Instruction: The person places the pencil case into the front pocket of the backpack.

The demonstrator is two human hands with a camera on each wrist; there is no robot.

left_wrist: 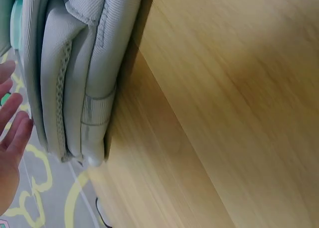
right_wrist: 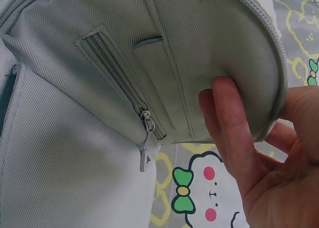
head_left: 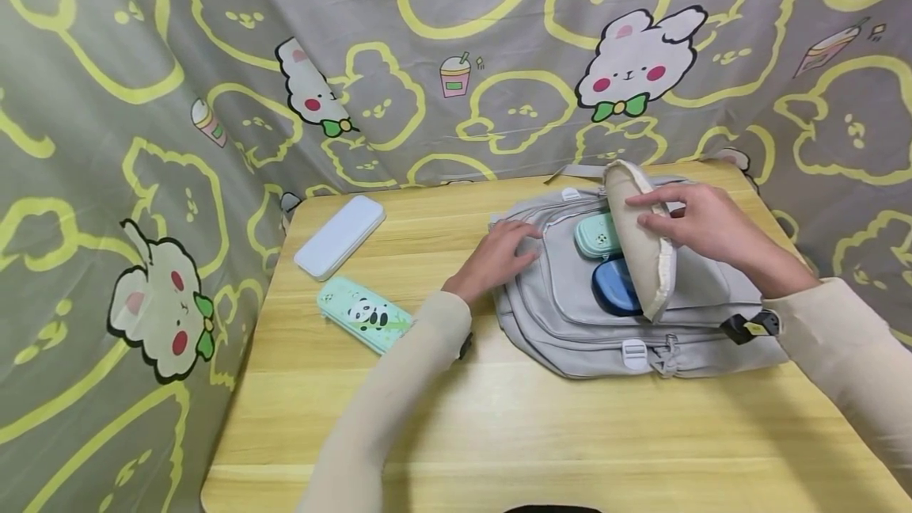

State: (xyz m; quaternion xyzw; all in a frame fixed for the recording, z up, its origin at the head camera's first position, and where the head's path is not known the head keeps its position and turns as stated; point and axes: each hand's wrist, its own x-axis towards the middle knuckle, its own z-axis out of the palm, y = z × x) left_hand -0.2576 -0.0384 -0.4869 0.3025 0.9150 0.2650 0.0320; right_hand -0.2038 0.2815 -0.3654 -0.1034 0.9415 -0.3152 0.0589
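A grey backpack (head_left: 705,291) lies on the table, its front flap (head_left: 641,252) raised. My right hand (head_left: 701,220) pinches the flap's edge; in the right wrist view the fingers press its grey inside face, near a small zipper (right_wrist: 122,81), and the thumb is behind it. Under the flap, on the backpack's front, are a mint-green case (head_left: 594,236) and a dark blue case (head_left: 613,287), both partly hidden by the flap. My left hand (head_left: 495,260) is at the backpack's left end with loosely extended fingers, holding nothing.
To the left on the wooden table (head_left: 499,434) lie a pale blue-white case (head_left: 340,237) and a mint pencil case (head_left: 363,315) with a panda print, partly covered by my left sleeve. A patterned grey curtain (head_left: 399,133) hangs behind and along the sides.
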